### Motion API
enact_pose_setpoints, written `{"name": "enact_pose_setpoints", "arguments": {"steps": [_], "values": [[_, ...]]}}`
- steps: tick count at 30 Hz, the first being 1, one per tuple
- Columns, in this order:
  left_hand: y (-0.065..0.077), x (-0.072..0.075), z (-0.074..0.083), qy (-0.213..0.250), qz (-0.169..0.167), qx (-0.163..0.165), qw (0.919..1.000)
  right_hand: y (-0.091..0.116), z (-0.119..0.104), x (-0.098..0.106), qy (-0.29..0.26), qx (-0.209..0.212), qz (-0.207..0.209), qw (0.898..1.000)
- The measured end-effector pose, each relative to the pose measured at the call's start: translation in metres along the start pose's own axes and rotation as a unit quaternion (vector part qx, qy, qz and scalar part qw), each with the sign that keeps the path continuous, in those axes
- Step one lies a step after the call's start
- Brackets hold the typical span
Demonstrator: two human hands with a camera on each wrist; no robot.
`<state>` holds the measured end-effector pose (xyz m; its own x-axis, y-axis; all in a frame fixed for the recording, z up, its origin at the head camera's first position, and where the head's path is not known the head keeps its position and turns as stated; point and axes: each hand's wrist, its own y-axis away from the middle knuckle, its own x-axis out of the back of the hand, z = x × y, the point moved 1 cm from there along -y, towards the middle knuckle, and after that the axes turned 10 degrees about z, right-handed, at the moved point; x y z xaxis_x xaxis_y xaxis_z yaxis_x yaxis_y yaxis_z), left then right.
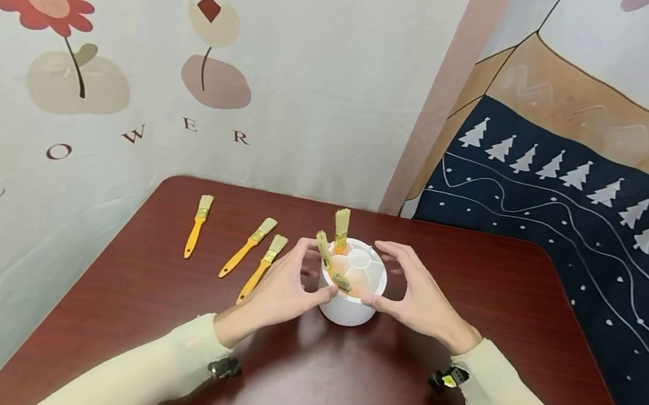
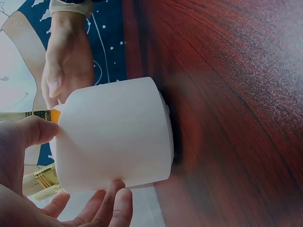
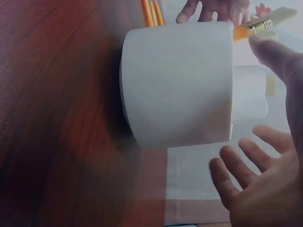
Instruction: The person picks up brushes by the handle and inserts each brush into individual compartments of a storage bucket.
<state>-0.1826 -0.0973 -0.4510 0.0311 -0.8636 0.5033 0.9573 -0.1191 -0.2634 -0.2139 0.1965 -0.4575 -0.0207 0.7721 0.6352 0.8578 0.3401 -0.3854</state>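
Observation:
A white round divided holder (image 1: 347, 311) stands on the table, with a raised round middle part and compartments around it. Three paintbrushes (image 1: 341, 231) stand bristles-up in its left compartments. My left hand (image 1: 289, 290) grips the holder's left side, thumb at the rim; in the left wrist view its fingertips (image 2: 116, 185) lie against the wall. On the other side, my right hand (image 1: 422, 296) has its thumb (image 3: 267, 49) by the near rim. Its fingers (image 3: 236, 165) are spread, apart from the wall in the right wrist view.
Left of the holder lie three more paintbrushes with yellow handles: one brush (image 1: 198, 227) farther off, a second brush (image 1: 247, 248), and a third brush (image 1: 265, 264) partly behind my left hand. The reddish-brown table (image 1: 290, 399) ends at a printed cloth (image 1: 319, 86) behind.

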Motion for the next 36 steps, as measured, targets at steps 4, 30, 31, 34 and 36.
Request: {"name": "enact_pose_setpoints", "arguments": {"steps": [4, 30, 31, 34, 36], "values": [[-0.001, 0.002, -0.001, 0.002, 0.001, -0.001, 1.0000, -0.008, 0.003, -0.004, -0.017, -0.023, -0.032, 0.999], [-0.001, 0.008, -0.002, 0.027, -0.044, 0.005, 0.9987, -0.014, 0.004, -0.011, 0.010, -0.010, -0.046, 0.999], [-0.001, 0.009, -0.003, 0.029, -0.043, 0.004, 0.9986, -0.015, 0.003, -0.012, 0.013, -0.010, -0.043, 0.999], [-0.002, 0.013, -0.009, 0.029, -0.037, 0.006, 0.9989, -0.017, 0.001, -0.012, 0.022, -0.011, -0.038, 0.999], [-0.004, 0.018, -0.013, 0.014, -0.023, 0.009, 0.9996, -0.017, -0.001, -0.012, 0.026, -0.014, -0.032, 0.999]]}}
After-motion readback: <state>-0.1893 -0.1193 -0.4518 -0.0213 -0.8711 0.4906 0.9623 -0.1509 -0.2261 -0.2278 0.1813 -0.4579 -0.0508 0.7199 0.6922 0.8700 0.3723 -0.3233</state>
